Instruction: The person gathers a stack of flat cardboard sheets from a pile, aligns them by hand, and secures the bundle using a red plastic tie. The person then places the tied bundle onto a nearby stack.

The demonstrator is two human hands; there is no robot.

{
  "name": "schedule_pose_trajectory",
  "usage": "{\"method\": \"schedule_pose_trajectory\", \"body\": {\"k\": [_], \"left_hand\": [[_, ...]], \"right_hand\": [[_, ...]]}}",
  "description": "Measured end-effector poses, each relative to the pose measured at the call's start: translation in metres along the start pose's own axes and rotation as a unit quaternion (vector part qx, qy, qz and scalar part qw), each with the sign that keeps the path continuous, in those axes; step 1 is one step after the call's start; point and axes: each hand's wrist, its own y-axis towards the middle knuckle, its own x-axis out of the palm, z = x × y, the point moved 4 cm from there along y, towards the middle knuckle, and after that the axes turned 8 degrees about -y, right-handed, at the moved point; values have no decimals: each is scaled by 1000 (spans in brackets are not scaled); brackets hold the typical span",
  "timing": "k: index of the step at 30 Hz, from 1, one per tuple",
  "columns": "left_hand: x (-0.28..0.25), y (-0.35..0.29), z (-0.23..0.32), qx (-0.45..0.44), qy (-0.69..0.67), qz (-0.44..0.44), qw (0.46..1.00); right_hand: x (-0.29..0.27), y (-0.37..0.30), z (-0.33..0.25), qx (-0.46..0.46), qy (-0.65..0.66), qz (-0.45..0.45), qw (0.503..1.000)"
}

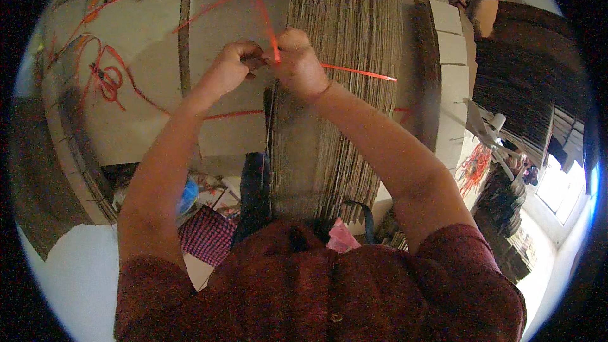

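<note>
red strap's [269, 22] knot hidden between clenched fingers [244, 57], cardboard stack's [345, 57] top cut off

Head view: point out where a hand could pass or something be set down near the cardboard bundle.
Bare room: the flat cardboard sheet left of the bundle of stacked cardboard, between the loose red string and the left hand. Crowded: both hands, right hand included, grip the red strap over the bundle; clutter fills the floor below.
</note>
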Motion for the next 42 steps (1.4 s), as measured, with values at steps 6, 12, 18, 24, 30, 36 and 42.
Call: {"method": "schedule_pose_trajectory", "body": {"k": [6, 12, 18, 24, 30, 36, 42], "left_hand": [[7, -4, -24, -116, -8, 21, 993], [17, -9, -35, -63, -432, 86, 895], [47, 24, -41, -20, -697, 27, 716], [45, 54, -64, -24, -17, 254, 967], [37, 30, -25, -142, -247, 104, 953], [35, 6, 18, -5, 222, -26, 975], [64, 9, -3, -22, -593, 146, 792]], "right_hand": [[-55, -4, -1, 71, -18, -12, 997], [-51, -17, 1, 367, 197, 66, 907], [-27, -2, -2, 502, 486, 167, 696], [-31, -25, 11, 564, 496, 242, 614], [-27, -37, 28, 594, 544, 268, 529], [-26, -34, 31, 575, 536, 265, 559], [-35, -28, 19, 589, 521, 272, 555]]}}
